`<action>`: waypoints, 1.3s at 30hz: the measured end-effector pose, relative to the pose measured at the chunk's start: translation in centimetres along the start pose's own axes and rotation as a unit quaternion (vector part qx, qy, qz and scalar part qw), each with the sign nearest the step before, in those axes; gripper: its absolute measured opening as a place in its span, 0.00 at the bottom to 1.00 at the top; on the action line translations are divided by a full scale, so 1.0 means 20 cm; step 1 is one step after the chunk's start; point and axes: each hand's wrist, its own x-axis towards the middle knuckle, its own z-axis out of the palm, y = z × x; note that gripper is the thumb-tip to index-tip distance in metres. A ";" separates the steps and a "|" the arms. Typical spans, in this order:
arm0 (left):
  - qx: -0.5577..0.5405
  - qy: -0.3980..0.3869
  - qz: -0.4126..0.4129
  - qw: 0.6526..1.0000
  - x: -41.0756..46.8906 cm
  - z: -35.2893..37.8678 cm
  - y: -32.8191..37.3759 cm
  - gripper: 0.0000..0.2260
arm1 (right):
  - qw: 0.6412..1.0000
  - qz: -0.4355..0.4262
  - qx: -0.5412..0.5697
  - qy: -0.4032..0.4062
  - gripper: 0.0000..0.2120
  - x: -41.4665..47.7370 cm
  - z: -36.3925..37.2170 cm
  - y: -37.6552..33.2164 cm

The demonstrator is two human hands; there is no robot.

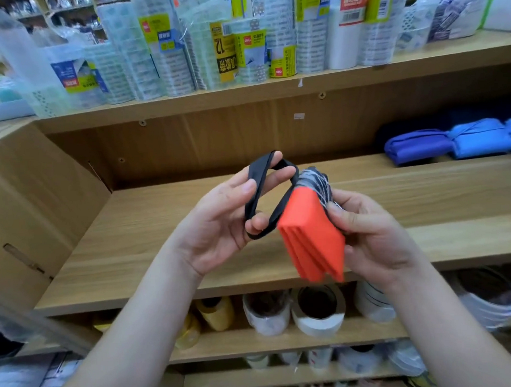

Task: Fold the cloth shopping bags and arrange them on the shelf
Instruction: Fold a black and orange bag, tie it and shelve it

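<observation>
A person holds one folded cloth shopping bag (311, 234) in the air, in front of the middle wooden shelf (157, 232) and not touching it. The bag is orange and folded in several layers into a thick, narrow packet that is tilted, with its lower end toward the camera. Its upper end shows a dark part with a grey-white pattern.

The right hand (373, 238) is at the right side of the packet. Its grip pinches the folded layers together between the thumb and the other fingers.

The left hand (220, 221) is just beside the bag on the left, palm toward the camera. Its fingers go through the loop of the black handle strap (256, 178) and its grip is spread, so the loop is stretched wide; a lower finger curls round the strap.

Far right on the same shelf lie folded blue bags (422, 146), side by side. The shelf above carries packs of clear tape rolls (172, 56), and the shelf below has white tape rolls (319, 312).
</observation>
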 end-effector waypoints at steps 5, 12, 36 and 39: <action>-0.056 -0.027 -0.030 0.998 0.02 0.02 -0.06 0.25 | 0.999 -0.024 0.032 -0.008 0.15 -0.01 0.00 0.06; 0.019 -0.056 -0.041 0.997 -0.02 -0.02 0.03 0.27 | 0.968 -0.015 -0.246 -0.039 0.15 -0.02 -0.09 -0.11; 0.048 0.250 0.135 0.958 0.06 0.26 -0.18 0.09 | 0.744 -0.409 -0.478 0.227 0.15 0.07 0.15 0.11; 0.156 0.262 0.159 0.939 0.06 0.27 -0.22 0.08 | 0.904 -0.279 -0.246 0.212 0.24 0.08 0.18 0.06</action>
